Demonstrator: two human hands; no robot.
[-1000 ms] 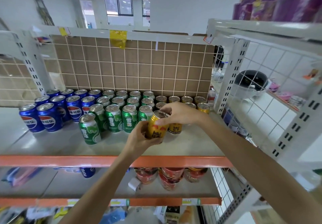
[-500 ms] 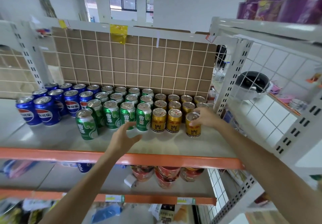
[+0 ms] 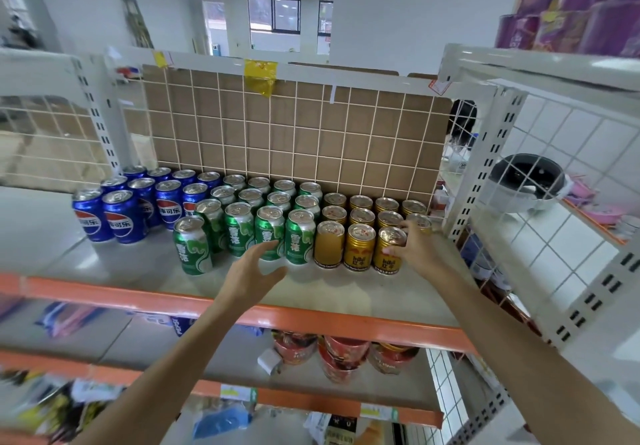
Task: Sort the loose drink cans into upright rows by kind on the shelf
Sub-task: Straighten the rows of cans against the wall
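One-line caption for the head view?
Right hand grips a front-row gold can; left hand hovers open near green cans.

The pale shelf (image 3: pixel 114 264) with an orange front edge carries upright cans in rows: blue cans (image 3: pixel 123 216) at 9 o'clock, green cans (image 3: pixel 270 233) in the middle, gold cans (image 3: pixel 360 247) toward 3 o'clock.

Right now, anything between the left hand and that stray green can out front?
Nothing visible. The left hand hovers open over bare shelf; the stray green can stands to its left, apart from its row, with clear space between.
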